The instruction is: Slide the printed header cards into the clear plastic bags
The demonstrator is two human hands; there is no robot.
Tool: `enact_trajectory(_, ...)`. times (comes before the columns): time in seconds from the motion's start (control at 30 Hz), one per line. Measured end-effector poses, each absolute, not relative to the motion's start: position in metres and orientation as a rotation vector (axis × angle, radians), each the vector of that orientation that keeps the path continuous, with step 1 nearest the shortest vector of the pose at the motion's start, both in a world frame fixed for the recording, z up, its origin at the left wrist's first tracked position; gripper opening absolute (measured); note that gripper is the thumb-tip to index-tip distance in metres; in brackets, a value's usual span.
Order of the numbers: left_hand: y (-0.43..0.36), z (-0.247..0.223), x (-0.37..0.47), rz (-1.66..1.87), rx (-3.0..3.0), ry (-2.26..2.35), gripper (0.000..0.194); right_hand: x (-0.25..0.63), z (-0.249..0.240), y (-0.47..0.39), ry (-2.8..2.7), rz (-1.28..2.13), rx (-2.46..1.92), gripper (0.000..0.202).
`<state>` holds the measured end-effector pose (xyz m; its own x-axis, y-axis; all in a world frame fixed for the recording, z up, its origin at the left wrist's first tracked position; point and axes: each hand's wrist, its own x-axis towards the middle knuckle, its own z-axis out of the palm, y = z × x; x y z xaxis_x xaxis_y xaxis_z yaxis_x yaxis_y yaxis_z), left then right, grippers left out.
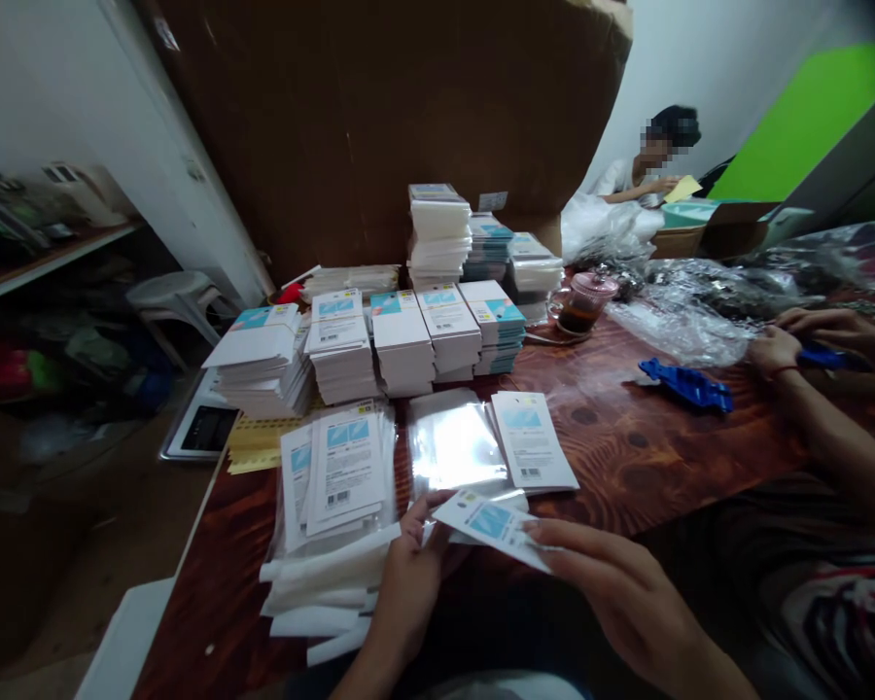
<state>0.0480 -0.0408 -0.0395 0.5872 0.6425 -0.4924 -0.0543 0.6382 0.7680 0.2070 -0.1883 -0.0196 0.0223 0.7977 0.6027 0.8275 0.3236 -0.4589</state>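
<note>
A white printed card (490, 523) with a blue picture is held tilted above the table's front edge. My right hand (619, 578) pinches its right end between thumb and fingers. At the card's left end, my left hand (412, 569) is closed, its fingertips partly hidden behind the card. Just beyond lies a pile of clear plastic sleeves (456, 447), shiny with reflected light. To their right is a small stack of similar cards (534, 442). Left of them, filled card packs (346, 467) lie on more sleeves, near my left forearm.
Tall stacks of cards (339, 350) stand along the back, before a large cardboard sheet (379, 117). A glass mug (581, 306) with dark liquid, a blue plastic tool (685, 384) and plastic bags (685, 321) are rightward. A co-worker's hands (777, 350) work at right; another person sits behind.
</note>
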Motion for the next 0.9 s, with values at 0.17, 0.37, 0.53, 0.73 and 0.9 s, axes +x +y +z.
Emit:
enact_trajectory(0.17,-0.042,-0.042,0.051,0.470,0.742,0.835,0.047,0.190,-0.019,-0.195,-2.029,-0.274,-1.510,0.038)
enact_trajectory(0.37,-0.039,-0.041,0.044,0.538,1.010,0.973,0.036,0.158,-0.024,-0.178,-1.936,-0.409,-1.463,0.034)
enact_trajectory(0.53,-0.039,-0.046,0.042,0.550,0.987,0.931,0.038,0.155,-0.021,-0.176,-1.952,-0.503,-1.498,0.035)
enact_trajectory(0.73,-0.042,-0.040,0.049,0.470,0.797,0.900,0.048,0.153,-0.005,-0.176,-2.026,-0.628,-1.703,0.041)
enact_trajectory(0.9,-0.038,-0.036,0.046,0.486,0.903,1.007,0.052,0.133,-0.011,-0.164,-1.928,-0.675,-1.872,0.040)
